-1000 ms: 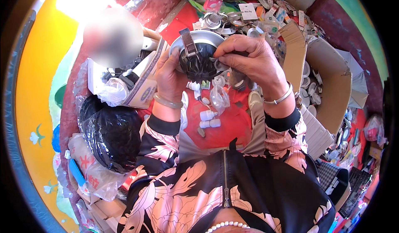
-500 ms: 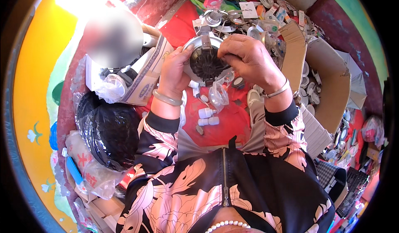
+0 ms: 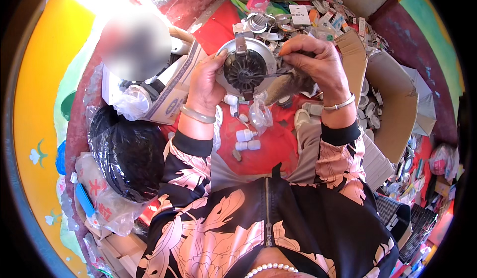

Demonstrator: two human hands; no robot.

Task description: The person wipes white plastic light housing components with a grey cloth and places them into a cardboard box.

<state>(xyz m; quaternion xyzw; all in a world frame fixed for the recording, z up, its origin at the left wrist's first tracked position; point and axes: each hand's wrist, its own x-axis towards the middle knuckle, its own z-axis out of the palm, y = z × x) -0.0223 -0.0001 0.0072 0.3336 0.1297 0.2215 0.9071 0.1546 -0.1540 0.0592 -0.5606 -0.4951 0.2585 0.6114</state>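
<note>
My left hand (image 3: 206, 82) grips the white rim of a round recessed downlight (image 3: 247, 74), its thumb on the edge. The light's black finned back faces up, with a metal spring clip across it. A thin dark wire (image 3: 273, 75) runs from the middle of the fins toward my right hand (image 3: 318, 62). That hand is raised beside the light, thumb and fingers pinched together; what they hold, if anything, is hidden. Beneath it is a blurred grey-brown fuzzy shape (image 3: 285, 87) that I cannot identify.
White bulbs (image 3: 247, 135) and a clear plastic bag (image 3: 261, 111) lie on the red cloth (image 3: 271, 159) between my feet. Old lights and small boxes pile up ahead. Cardboard boxes (image 3: 397, 114) (image 3: 176, 82) with lamp parts flank me, and a black plastic bag (image 3: 126, 154) sits at left.
My right hand has moved off the fins, out to the right. The wire now shows stretched between light and hand, and the fuzzy shape has appeared below. My left hand keeps its grip.
</note>
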